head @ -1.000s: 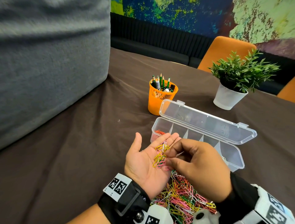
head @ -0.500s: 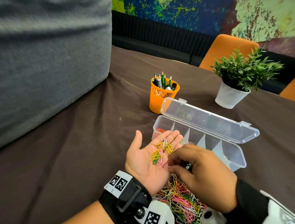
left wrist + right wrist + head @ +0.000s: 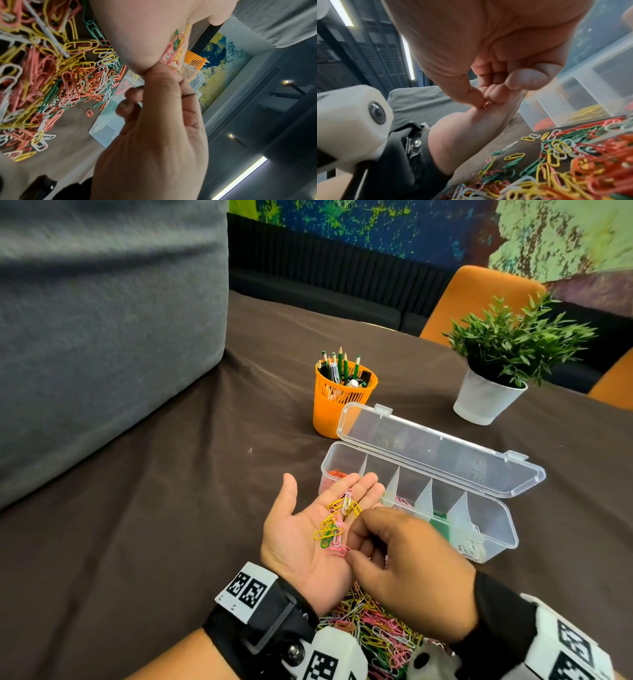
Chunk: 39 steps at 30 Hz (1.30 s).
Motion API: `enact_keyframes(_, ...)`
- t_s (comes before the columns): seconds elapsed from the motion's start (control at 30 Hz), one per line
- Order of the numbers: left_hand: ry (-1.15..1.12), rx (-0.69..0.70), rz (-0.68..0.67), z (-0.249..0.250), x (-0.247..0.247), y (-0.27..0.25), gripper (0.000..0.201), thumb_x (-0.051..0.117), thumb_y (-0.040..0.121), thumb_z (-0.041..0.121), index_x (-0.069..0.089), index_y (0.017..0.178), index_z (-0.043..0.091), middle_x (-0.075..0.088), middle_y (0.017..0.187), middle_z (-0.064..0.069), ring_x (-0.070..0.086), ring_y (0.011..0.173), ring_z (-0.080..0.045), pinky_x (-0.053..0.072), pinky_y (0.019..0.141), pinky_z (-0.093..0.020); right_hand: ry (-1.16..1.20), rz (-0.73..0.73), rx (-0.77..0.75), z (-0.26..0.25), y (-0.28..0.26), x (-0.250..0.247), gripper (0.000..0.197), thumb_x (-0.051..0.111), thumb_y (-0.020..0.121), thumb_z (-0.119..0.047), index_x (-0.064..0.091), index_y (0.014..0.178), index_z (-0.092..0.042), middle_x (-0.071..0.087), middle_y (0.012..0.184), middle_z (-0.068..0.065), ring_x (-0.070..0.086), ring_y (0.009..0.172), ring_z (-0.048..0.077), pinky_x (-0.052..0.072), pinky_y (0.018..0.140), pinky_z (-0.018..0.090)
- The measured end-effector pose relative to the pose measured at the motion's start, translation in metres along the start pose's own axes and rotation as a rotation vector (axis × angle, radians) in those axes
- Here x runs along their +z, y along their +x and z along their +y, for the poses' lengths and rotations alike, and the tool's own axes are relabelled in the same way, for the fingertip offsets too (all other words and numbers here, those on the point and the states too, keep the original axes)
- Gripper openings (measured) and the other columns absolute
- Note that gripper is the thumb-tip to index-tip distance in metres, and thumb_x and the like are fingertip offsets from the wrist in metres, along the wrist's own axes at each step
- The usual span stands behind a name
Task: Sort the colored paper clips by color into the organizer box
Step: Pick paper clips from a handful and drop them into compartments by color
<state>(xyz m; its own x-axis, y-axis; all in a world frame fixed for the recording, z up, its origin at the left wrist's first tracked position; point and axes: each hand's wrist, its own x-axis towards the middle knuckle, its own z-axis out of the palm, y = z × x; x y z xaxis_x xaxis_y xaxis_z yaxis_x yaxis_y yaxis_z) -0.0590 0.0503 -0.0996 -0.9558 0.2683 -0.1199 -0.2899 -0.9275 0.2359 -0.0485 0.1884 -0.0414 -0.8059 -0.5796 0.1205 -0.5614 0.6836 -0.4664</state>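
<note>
Head view: left hand (image 3: 301,529) lies spread, palm up, cradling mixed clips (image 3: 337,522) beside the organizer box (image 3: 493,529).
Right hand (image 3: 404,570): pinching a pink clip on that palm.
Risk: hooked neighbours may lift too, landing in the wrong compartment.

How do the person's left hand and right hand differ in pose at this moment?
The left hand lies palm up with straight fingers, carrying paper clips. The right hand faces palm down, fingers curled, thumb and fingertip pinching at a clip on the left palm. Both wear wrist cameras.

Brown tablecloth (image 3: 144,542), grey cushion (image 3: 102,320), orange chair (image 3: 479,299), painted mural wall (image 3: 394,227).
</note>
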Motion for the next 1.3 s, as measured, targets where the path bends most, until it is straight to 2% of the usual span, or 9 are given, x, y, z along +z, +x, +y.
enact_keyframes(0.13, -0.057, 0.023, 0.029, 0.002, 0.001, 0.002, 0.09, 0.037, 0.091, 0.07, 0.048, 0.139, -0.005, 0.056, 0.137, -0.026, 0.052, 0.132, -0.04, 0.029, 0.117, -0.05, 0.069, 0.078, 0.091, 0.01, 0.009, -0.015, 0.01, 0.064, 0.077, -0.023, 0.057, 0.07, -0.021, 0.056, 0.059, -0.009, 0.051, 0.056, 0.007, 0.044, 0.055, 0.022)
enact_keyframes(0.23, -0.115, 0.028, 0.033, 0.003, 0.001, 0.003, 0.09, 0.04, 0.091, 0.069, 0.048, 0.138, -0.007, 0.056, 0.136, -0.029, 0.05, 0.132, -0.043, 0.03, 0.117, -0.051, -0.044, 0.21, 0.233, 0.035, 0.023, -0.042, 0.011, 0.065, 0.076, -0.022, 0.059, 0.068, -0.019, 0.06, 0.058, -0.006, 0.052, 0.052, 0.006, 0.043, 0.053, 0.022)
enact_keyframes(0.4, -0.084, 0.0, 0.05, 0.002, 0.001, 0.001, 0.089, 0.039, 0.091, 0.069, 0.049, 0.138, -0.007, 0.055, 0.137, -0.029, 0.049, 0.133, -0.044, 0.028, 0.118, -0.052, -0.256, 0.008, 0.419, 0.065, 0.04, -0.057, 0.008, 0.069, 0.085, -0.025, 0.064, 0.078, -0.023, 0.065, 0.075, -0.009, 0.063, 0.074, 0.014, 0.042, 0.064, 0.022)
enact_keyframes(0.53, -0.074, -0.019, 0.037, 0.001, 0.003, 0.0, 0.089, 0.039, 0.092, 0.069, 0.049, 0.138, -0.006, 0.054, 0.138, -0.029, 0.05, 0.132, -0.043, 0.03, 0.116, -0.053, -0.334, 0.114, 0.275, 0.047, 0.036, -0.051, 0.01, 0.066, 0.088, -0.026, 0.071, 0.096, -0.027, 0.067, 0.09, -0.01, 0.062, 0.086, 0.012, 0.038, 0.074, 0.02)
enact_keyframes(0.67, -0.044, -0.046, -0.042, -0.004, 0.003, -0.001, 0.089, 0.041, 0.093, 0.068, 0.048, 0.137, -0.008, 0.055, 0.132, -0.023, 0.052, 0.126, -0.035, 0.034, 0.114, -0.048, -0.195, 0.132, 0.024, 0.016, 0.038, -0.039, 0.017, 0.067, 0.088, -0.026, 0.073, 0.101, -0.035, 0.057, 0.082, -0.016, 0.051, 0.072, -0.003, 0.035, 0.068, 0.01)
enact_keyframes(0.77, -0.057, -0.076, -0.086, -0.006, 0.004, -0.003, 0.083, 0.04, 0.094, 0.068, 0.053, 0.132, -0.006, 0.06, 0.115, -0.022, 0.063, 0.104, -0.031, 0.032, 0.109, -0.04, -0.211, 0.013, 0.018, 0.013, 0.043, -0.036, 0.019, 0.066, 0.089, -0.025, 0.073, 0.102, -0.038, 0.053, 0.086, -0.014, 0.052, 0.077, 0.0, 0.042, 0.073, 0.019)
enact_keyframes(0.97, -0.066, -0.072, -0.086, -0.005, 0.005, -0.001, 0.085, 0.041, 0.095, 0.065, 0.045, 0.138, -0.009, 0.059, 0.115, -0.028, 0.067, 0.095, -0.037, 0.038, 0.105, -0.043, -0.246, -0.026, -0.033, 0.015, 0.044, -0.042, 0.011, 0.07, 0.083, -0.028, 0.06, 0.079, -0.031, 0.049, 0.082, -0.016, 0.048, 0.073, -0.002, 0.038, 0.07, 0.019)
enact_keyframes(1.13, -0.046, -0.085, -0.111, -0.005, 0.003, -0.001, 0.084, 0.039, 0.095, 0.065, 0.053, 0.129, -0.01, 0.056, 0.123, -0.03, 0.062, 0.106, -0.036, 0.048, 0.096, -0.042, -0.19, -0.064, -0.102, 0.012, 0.041, -0.044, 0.009, 0.074, 0.081, -0.028, 0.066, 0.086, -0.03, 0.057, 0.081, -0.016, 0.051, 0.074, -0.007, 0.035, 0.067, 0.006)
enact_keyframes(1.3, -0.069, -0.081, -0.067, -0.006, 0.003, -0.001, 0.079, 0.042, 0.094, 0.064, 0.058, 0.122, -0.008, 0.058, 0.117, -0.027, 0.062, 0.11, -0.038, 0.035, 0.113, -0.046, -0.151, 0.006, -0.079, 0.018, 0.045, -0.042, 0.02, 0.066, 0.083, -0.013, 0.071, 0.09, -0.031, 0.063, 0.086, -0.017, 0.053, 0.074, -0.009, 0.037, 0.071, 0.008)
